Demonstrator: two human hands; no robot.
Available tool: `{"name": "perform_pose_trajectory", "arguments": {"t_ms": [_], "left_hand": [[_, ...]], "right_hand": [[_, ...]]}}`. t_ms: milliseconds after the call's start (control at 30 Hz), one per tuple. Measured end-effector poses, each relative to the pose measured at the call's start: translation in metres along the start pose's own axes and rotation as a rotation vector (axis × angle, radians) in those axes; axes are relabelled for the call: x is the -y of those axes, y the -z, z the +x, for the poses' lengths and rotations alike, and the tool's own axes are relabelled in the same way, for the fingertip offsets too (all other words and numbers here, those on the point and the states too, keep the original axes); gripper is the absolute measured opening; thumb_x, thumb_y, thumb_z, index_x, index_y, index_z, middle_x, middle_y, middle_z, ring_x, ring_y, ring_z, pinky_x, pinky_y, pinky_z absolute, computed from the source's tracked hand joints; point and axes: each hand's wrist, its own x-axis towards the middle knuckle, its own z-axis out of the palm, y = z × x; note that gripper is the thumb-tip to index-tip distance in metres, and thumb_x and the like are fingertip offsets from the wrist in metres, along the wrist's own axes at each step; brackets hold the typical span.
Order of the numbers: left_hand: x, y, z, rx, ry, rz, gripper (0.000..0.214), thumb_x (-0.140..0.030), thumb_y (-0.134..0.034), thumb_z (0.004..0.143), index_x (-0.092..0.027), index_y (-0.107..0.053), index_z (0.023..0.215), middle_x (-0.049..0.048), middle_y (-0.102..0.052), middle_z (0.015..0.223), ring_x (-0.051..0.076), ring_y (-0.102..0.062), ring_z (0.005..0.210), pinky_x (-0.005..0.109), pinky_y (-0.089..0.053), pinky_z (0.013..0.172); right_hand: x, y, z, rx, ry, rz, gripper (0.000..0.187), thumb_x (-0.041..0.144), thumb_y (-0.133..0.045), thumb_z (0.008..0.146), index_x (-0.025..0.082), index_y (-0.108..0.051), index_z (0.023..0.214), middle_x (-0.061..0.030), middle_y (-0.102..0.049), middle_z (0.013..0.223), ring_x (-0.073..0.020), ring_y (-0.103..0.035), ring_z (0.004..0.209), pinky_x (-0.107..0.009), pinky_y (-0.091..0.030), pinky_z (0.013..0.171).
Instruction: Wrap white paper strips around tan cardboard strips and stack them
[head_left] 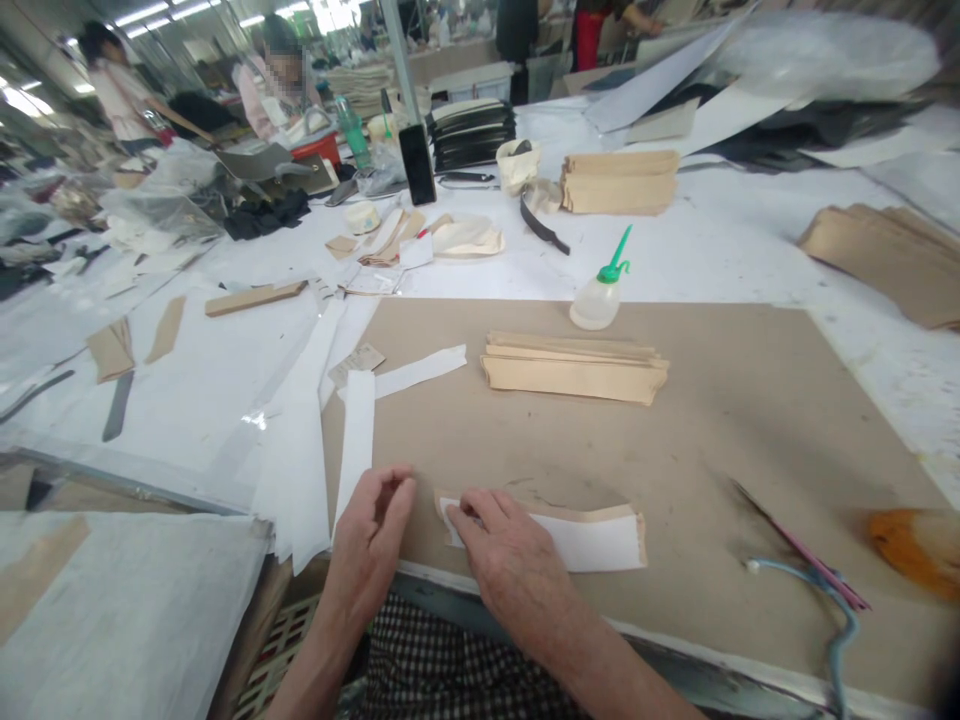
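Observation:
A white strip (pixel 592 542) lies over a tan strip (pixel 641 514) near the front edge of the brown work sheet (pixel 675 450). My right hand (pixel 510 550) presses on the left part of the white strip, fingers bent and drawn together, covering some of it. To the left, my left hand (pixel 375 515) is just above the sheet, fingers loosely curled and thumb apart, with nothing visible in it. Another white strip (pixel 355 430) runs up beside that hand, and one more white strip (pixel 420 371) lies slantwise behind. Farther back is a stack of tan strips (pixel 574 378).
A squeeze bottle with a green spout (pixel 598 300) stands behind the stack. At right lie a thin pink pointed tool (pixel 810 555), a blue cord (pixel 847 635) and an orange object (pixel 911 550). A phone (pixel 417 165) leans on a post. People work in the background.

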Motion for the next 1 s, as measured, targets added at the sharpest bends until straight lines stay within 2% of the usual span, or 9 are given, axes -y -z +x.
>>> {"name": "perform_pose_trajectory", "arguments": {"t_ms": [133, 267, 433, 633, 1000], "left_hand": [[0.015, -0.003, -0.014, 0.032, -0.345, 0.186, 0.014, -0.029, -0.055, 0.097, -0.023, -0.065, 0.105, 0.0057, -0.064, 0.115, 0.021, -0.060, 0.109, 0.036, -0.048, 0.098], [0.024, -0.005, -0.025, 0.014, -0.500, 0.274, 0.013, -0.021, -0.057, 0.097, -0.023, -0.066, 0.106, 0.0057, -0.064, 0.116, 0.019, -0.059, 0.109, 0.033, -0.049, 0.097], [0.025, -0.005, -0.022, 0.034, -0.481, 0.221, 0.015, -0.022, -0.057, 0.097, -0.024, -0.067, 0.109, 0.0066, -0.064, 0.115, 0.020, -0.061, 0.109, 0.035, -0.052, 0.096], [0.016, -0.008, -0.004, 0.068, -0.389, 0.175, 0.015, -0.028, -0.058, 0.097, -0.024, -0.071, 0.104, 0.0068, -0.066, 0.114, 0.022, -0.062, 0.109, 0.040, -0.053, 0.098], [0.025, -0.010, -0.003, 0.067, -0.534, 0.267, 0.017, -0.020, -0.058, 0.098, -0.022, -0.067, 0.112, 0.0071, -0.063, 0.115, 0.020, -0.060, 0.109, 0.036, -0.052, 0.097]], "right_hand": [[-0.001, 0.000, 0.002, -0.008, 0.021, 0.025, 0.035, 0.004, -0.069, 0.088, 0.010, -0.064, 0.122, -0.0107, -0.064, 0.114, -0.0264, -0.057, 0.102, -0.041, -0.054, 0.093], [-0.002, -0.002, -0.002, -0.038, 0.014, 0.062, 0.031, 0.005, -0.070, 0.088, 0.011, -0.065, 0.117, -0.0109, -0.065, 0.118, -0.0254, -0.058, 0.104, -0.039, -0.053, 0.096], [-0.004, -0.005, -0.006, -0.093, 0.039, 0.031, 0.033, 0.005, -0.066, 0.091, 0.009, -0.063, 0.123, -0.0122, -0.064, 0.121, -0.0255, -0.057, 0.105, -0.038, -0.053, 0.095], [-0.002, -0.007, -0.001, -0.066, 0.032, -0.004, 0.040, 0.004, -0.062, 0.091, 0.009, -0.058, 0.130, -0.0122, -0.063, 0.118, -0.0261, -0.055, 0.103, -0.040, -0.053, 0.092], [-0.001, -0.006, -0.001, -0.007, 0.002, 0.018, 0.049, 0.002, -0.063, 0.088, 0.007, -0.054, 0.136, -0.0123, -0.062, 0.120, -0.0273, -0.053, 0.103, -0.041, -0.052, 0.093]]}}
